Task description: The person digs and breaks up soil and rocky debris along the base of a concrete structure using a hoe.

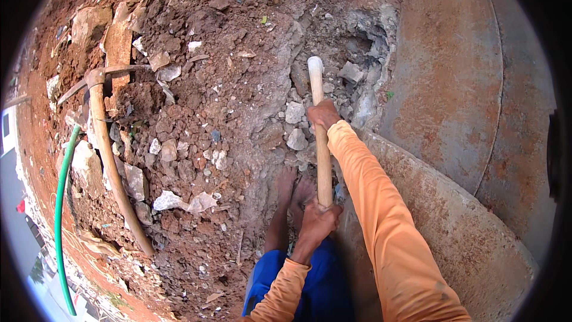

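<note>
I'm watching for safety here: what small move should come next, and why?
Probably ease the feet back a little: they look bare and stand right by loose stones, while the left hand and right hand hold a wooden handle pointing toward the broken hole.

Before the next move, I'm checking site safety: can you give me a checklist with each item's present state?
1. Grip: ok; right hand above left hand, both closed around the wooden handle.
2. Hand protection: not ok; both hands are bare.
3. Foot protection: not ok; the feet look bare, with loose stones just ahead.
4. Fixing of the tool's pale far end: cannot tell from this angle.
5. Pickaxe apart from both hands: ok; lying to the left.
</note>
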### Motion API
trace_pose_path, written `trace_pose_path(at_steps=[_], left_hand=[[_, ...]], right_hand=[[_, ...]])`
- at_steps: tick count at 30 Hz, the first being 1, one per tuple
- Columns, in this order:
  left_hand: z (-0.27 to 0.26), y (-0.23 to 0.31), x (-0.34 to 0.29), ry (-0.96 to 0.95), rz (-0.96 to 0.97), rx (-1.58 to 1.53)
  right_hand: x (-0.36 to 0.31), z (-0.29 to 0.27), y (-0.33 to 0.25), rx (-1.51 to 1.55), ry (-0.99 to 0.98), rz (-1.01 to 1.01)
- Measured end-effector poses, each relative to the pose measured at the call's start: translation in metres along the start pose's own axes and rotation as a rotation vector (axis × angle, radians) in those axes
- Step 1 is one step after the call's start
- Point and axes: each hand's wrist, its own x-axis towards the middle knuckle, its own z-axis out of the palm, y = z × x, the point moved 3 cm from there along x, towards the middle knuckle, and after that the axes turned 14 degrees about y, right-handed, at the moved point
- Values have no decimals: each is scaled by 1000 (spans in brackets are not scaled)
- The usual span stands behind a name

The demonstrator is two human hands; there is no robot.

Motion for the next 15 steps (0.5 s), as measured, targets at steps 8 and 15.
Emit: trace_pose_path(at_steps=[8,15], left_hand=[[11,-3,-1,-213,-121,-262],[5,54,-109,-103,70,-209]], right_hand=[[-2,-9,-3,-27,-119,-73],[-95,-62,-50,92,-430,-117]])
